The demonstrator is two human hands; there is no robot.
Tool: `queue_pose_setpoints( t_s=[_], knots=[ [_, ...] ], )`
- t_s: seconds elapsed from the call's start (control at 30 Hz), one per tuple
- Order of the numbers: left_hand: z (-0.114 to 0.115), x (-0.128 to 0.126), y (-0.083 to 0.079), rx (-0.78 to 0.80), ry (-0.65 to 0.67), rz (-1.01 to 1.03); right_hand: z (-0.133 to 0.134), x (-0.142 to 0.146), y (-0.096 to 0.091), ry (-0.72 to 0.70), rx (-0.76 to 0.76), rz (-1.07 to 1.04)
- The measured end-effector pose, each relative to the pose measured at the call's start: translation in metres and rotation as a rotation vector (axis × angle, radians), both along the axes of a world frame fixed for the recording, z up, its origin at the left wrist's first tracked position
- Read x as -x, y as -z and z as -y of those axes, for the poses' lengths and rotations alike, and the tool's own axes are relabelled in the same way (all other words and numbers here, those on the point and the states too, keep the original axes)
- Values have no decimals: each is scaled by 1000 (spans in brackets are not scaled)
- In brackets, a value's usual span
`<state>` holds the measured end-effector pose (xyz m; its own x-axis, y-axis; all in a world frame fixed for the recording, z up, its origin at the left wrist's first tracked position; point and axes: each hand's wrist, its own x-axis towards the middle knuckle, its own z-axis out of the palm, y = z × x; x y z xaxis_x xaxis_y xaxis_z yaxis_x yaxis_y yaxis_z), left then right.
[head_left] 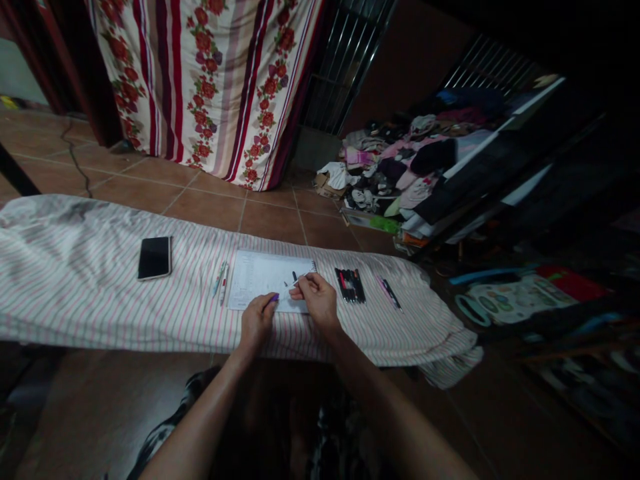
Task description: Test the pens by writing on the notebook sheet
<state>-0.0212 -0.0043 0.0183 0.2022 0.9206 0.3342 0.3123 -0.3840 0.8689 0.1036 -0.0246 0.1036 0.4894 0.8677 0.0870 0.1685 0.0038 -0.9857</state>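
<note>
A spiral notebook [255,275] lies on the striped cloth, and both hands work over its lower right part. My left hand [258,320] is closed on a small purple piece [275,297], possibly part of a pen. Pinched in the fingers of my right hand [320,301] is a thin pale piece [296,284], too small to identify surely. A small black pen part [295,275] rests on the page beside the right fingertips. Just right of that hand is a row of several pens [351,285], mostly black with a red one.
Striped cloth [193,313] covers the long surface. A tablet [155,258] lies at left, two pens [223,283] beside the notebook, and pink and black pens [390,293] at right. Beyond are a floral curtain [210,87] and a clothes heap [400,160].
</note>
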Motion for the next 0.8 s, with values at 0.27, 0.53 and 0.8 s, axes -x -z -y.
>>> queue_pose_setpoints(
  t_s=[0.27, 0.53, 0.8],
  knots=[
    [-4, -3, 8, 2, 18, 75, 3, 8, -6, -25, -44, 115],
    [-5, -8, 10, 12, 24, 92, 3, 3, 4, -67, -76, 143],
    [-5, -10, 11, 11, 30, 99, 3, 1, 14, -92, -78, 445]
  ],
)
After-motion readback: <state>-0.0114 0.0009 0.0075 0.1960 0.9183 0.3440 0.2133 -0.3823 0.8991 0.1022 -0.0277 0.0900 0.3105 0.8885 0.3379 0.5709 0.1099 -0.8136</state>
